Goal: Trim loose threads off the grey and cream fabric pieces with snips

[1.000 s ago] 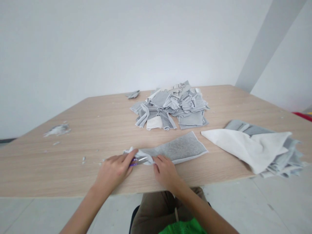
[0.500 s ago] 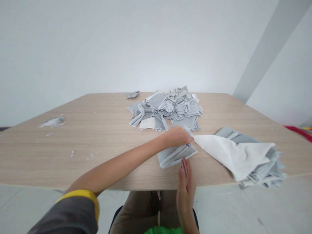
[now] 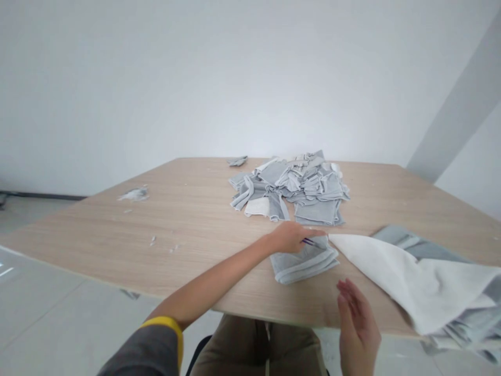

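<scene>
My left hand (image 3: 290, 237) lies over a small stack of folded grey cloths (image 3: 303, 265) with pale edges. Its index finger stretches to the right, near the pointed end of a white cloth (image 3: 407, 277). The other fingers are closed on a thin dark purple tool (image 3: 310, 242), whose kind I cannot make out. My right hand (image 3: 357, 324) hovers at the table's front edge, right of the stack. Its fingers are slightly curved, with the thumb apart and nothing held.
A heap of grey and white cloths (image 3: 297, 183) lies farther back, with one grey piece (image 3: 237, 161) to its left. Grey cloths (image 3: 469, 329) are stacked under the white cloth at the right edge. White lint (image 3: 135, 194) and small scraps sit on the table (image 3: 188, 209) at left.
The view has turned to the right. My left index finger has extended from a closed fist, and the dark tool now shows. My right hand has drawn away from the folded stack toward the right.
</scene>
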A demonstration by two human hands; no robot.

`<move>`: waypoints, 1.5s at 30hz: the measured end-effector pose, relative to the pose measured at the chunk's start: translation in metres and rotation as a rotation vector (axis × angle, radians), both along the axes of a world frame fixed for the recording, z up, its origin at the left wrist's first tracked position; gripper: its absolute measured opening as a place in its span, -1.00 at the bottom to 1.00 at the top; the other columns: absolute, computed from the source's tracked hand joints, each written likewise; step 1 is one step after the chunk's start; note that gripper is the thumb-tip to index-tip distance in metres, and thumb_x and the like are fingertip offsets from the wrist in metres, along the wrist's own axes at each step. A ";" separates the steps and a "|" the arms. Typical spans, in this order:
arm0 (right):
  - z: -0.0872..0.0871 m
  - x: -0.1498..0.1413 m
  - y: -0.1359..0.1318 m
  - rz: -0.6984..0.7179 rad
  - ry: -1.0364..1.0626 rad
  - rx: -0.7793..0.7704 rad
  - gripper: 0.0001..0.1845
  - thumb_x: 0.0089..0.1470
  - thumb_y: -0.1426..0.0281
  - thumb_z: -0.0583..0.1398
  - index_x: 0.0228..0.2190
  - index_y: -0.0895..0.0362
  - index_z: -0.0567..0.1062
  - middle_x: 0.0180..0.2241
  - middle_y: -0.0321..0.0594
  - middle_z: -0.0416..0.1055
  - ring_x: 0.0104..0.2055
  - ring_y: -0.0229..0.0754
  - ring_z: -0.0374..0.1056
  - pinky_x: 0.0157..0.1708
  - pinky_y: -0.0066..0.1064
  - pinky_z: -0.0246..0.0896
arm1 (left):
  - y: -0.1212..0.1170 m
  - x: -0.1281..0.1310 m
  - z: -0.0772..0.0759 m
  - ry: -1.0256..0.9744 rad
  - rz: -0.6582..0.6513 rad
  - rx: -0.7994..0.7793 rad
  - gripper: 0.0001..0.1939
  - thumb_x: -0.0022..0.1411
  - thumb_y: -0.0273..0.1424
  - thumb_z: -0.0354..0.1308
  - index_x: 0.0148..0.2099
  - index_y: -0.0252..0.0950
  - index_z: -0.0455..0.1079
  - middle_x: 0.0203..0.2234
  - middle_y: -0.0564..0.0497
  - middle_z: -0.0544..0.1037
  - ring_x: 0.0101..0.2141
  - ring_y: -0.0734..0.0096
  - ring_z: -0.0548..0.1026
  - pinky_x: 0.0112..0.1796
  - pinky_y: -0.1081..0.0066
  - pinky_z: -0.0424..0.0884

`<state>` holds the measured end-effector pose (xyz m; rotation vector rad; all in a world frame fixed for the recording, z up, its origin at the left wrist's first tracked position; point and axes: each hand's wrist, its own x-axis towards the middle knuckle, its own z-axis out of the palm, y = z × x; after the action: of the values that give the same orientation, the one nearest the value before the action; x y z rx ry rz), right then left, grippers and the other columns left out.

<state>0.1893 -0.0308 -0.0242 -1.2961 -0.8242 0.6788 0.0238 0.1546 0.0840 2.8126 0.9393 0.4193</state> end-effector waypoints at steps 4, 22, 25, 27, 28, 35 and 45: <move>0.006 0.002 0.016 -0.007 -0.209 0.037 -0.44 0.13 0.05 0.21 0.03 0.14 0.48 0.03 0.05 0.51 0.06 0.18 0.44 0.15 0.11 0.25 | -0.016 -0.039 0.011 -0.220 0.086 -0.094 -0.59 0.22 -0.55 0.09 0.02 -0.13 0.60 -0.27 -0.02 0.68 -0.33 0.33 0.56 -0.27 0.42 0.33; 0.021 0.033 0.154 0.508 -1.163 0.114 -0.51 0.25 0.24 0.09 0.14 0.10 0.47 0.19 -0.01 0.43 0.27 0.03 0.31 0.34 0.14 0.02 | 0.006 -0.106 -0.093 -0.817 0.453 -0.631 -0.63 0.38 -0.22 0.17 0.12 -0.33 0.39 -0.02 -0.10 0.51 -0.11 0.23 0.54 -0.12 0.16 0.55; 0.011 0.038 0.161 0.557 -1.210 0.021 -0.49 0.25 0.19 0.09 0.14 0.11 0.48 0.20 0.01 0.41 0.29 0.07 0.29 0.35 0.16 -0.02 | 0.005 -0.103 -0.098 -0.817 0.428 -0.679 -0.64 0.39 -0.22 0.16 0.11 -0.33 0.39 -0.04 -0.10 0.52 -0.13 0.25 0.55 -0.12 0.17 0.55; 0.001 0.040 0.160 0.550 -1.234 -0.009 -0.49 0.26 0.17 0.08 0.14 0.10 0.49 0.21 0.01 0.39 0.29 0.08 0.28 0.34 0.15 -0.01 | 0.006 -0.101 -0.098 -0.812 0.402 -0.684 -0.64 0.39 -0.21 0.16 0.10 -0.33 0.40 -0.04 -0.10 0.52 -0.12 0.24 0.54 -0.12 0.16 0.54; -0.004 0.040 0.158 0.534 -1.242 -0.011 -0.48 0.26 0.16 0.07 0.14 0.11 0.49 0.22 0.00 0.38 0.30 0.08 0.26 0.34 0.15 -0.01 | 0.006 -0.100 -0.098 -0.809 0.389 -0.681 -0.64 0.39 -0.21 0.16 0.10 -0.33 0.40 -0.04 -0.09 0.52 -0.11 0.24 0.54 -0.11 0.15 0.54; -0.025 0.006 0.133 0.281 -1.236 -0.083 -0.47 0.32 0.19 -0.02 0.19 0.12 0.42 0.27 0.04 0.30 0.37 0.08 0.14 0.29 0.15 0.03 | 0.006 -0.100 -0.095 -0.788 0.319 -0.613 -0.66 0.38 -0.23 0.17 0.08 -0.32 0.42 0.01 -0.11 0.51 -0.02 0.19 0.52 0.00 0.06 0.48; -0.014 -0.035 0.103 0.152 -0.676 0.017 -0.38 0.29 0.10 0.04 0.24 0.18 0.33 0.32 0.12 0.20 0.39 0.10 0.07 0.34 0.15 -0.06 | 0.013 -0.116 -0.090 -0.801 0.398 -0.542 -0.64 0.38 -0.23 0.17 0.12 -0.31 0.40 0.06 -0.12 0.49 0.01 0.16 0.50 0.02 0.04 0.47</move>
<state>0.1539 0.0724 -0.0384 -1.4753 -1.4822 0.3387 -0.0920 0.1674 -0.0060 1.7207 1.1570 1.0431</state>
